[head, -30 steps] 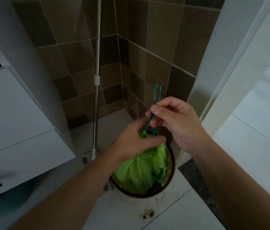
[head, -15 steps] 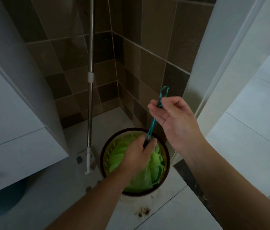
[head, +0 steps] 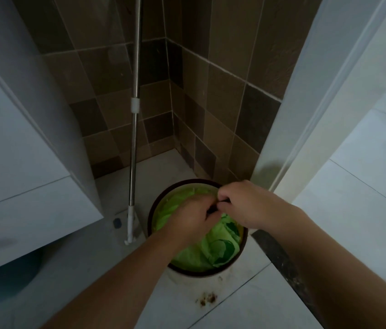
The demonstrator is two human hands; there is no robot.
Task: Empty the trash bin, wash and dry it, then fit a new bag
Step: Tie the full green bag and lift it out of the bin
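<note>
The round trash bin [head: 188, 276] is standing on the pale floor tiles [head: 246, 302] in the corner, its dark brown rim circling a pale body. Inside it a bright green bag [head: 194, 257] is sitting bunched and crumpled, filling most of the opening, with darker green folds showing toward the right side. No writing or label is showing on the bin or the bag.

Both hands are meeting over the middle of the bag. The left hand [head: 193, 218] is reaching in from below with its fingers curled tight, and the right hand [head: 246, 205] is coming in from the right with its fingers pinched together; between the two sets of fingertips something small and dark is being gripped, too hidden to name. Both hands are closed rather than spread.

Just in front of the bin a small brown stain [head: 207, 298] is lying on a tile. To the left a metal mop pole [head: 133, 148] is leaning upright against the brown tiled wall [head: 222, 96], its white foot resting on the floor beside the bin. Further left a white cabinet [head: 21, 181] is hanging, and to the right a white door frame [head: 305, 129] is running up from just behind the bin
</note>
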